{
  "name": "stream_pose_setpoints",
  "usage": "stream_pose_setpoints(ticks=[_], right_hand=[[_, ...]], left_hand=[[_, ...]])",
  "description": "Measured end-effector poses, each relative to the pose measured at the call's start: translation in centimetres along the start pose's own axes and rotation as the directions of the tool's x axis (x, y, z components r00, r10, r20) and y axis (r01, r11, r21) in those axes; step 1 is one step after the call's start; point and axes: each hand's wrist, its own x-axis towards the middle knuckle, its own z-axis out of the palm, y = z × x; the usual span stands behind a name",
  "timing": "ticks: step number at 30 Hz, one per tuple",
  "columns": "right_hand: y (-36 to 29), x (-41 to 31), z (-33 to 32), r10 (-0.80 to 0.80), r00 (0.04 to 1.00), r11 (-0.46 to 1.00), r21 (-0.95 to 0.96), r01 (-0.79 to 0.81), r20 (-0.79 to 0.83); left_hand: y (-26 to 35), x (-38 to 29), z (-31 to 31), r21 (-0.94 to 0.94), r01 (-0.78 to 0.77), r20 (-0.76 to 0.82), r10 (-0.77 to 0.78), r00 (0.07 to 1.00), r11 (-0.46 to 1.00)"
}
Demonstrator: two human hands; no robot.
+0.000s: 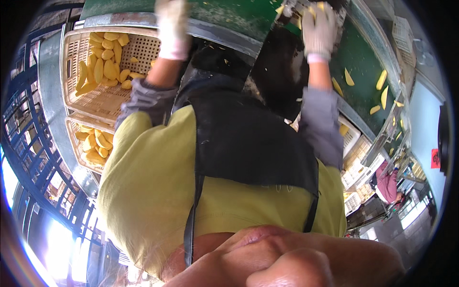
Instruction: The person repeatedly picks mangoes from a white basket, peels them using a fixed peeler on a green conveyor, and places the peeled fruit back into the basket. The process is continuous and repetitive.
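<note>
My left hand (173,30), in a pale knit glove, is motion-blurred over the metal edge of a green conveyor belt (229,14). Its fingertips run out at the top of the picture, so any grip is hidden. My right hand (318,32), gloved alike, reaches over the upper end of a dark wet board (279,68) lying across the belt. Cut yellow pieces of fruit or vegetable (300,22) show around its fingers; whether they are held I cannot tell. Beside my left forearm, a beige perforated plastic crate (118,102) holds larger peeled yellow pieces (107,64).
A second crate (76,147) of yellow pieces stands nearer my left side. Slender yellow slices (382,80) lie scattered on the belt at right, bounded by a metal rail (376,36). Farther right are pale crates (362,175) and a person in a pink top (387,183).
</note>
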Motion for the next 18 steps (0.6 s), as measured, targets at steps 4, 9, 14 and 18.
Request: stream_pose_setpoints(ticks=[4, 9, 14, 18], right_hand=[[-3.5, -5.5, -3.4, -0.026, 0.975, 0.997, -0.069, 0.042, 0.220], [3.7, -2.9, 3.4, 0.040, 0.999, 0.912, -0.410, -0.035, 0.004], [1.0, -7.3, 1.1, 0.112, 0.987, 0.994, -0.029, -0.110, 0.115], [-7.3, -9.7, -0.9, -0.092, 0.945, 0.986, 0.164, 0.042, 0.315]], left_hand=[[-8.7, -0.3, -12.9, 0.161, 0.030, -0.658, 0.085, 0.748, 0.987], [-29.4, -2.6, -18.0, 0.818, 0.545, -0.293, -0.680, 0.671, 0.185], [-40.3, -6.2, -17.5, 0.651, 0.556, -0.230, -0.563, 0.793, 0.517], [-39.2, -8.0, -18.1, 0.562, 0.563, -0.145, -0.597, 0.789, 0.606]])
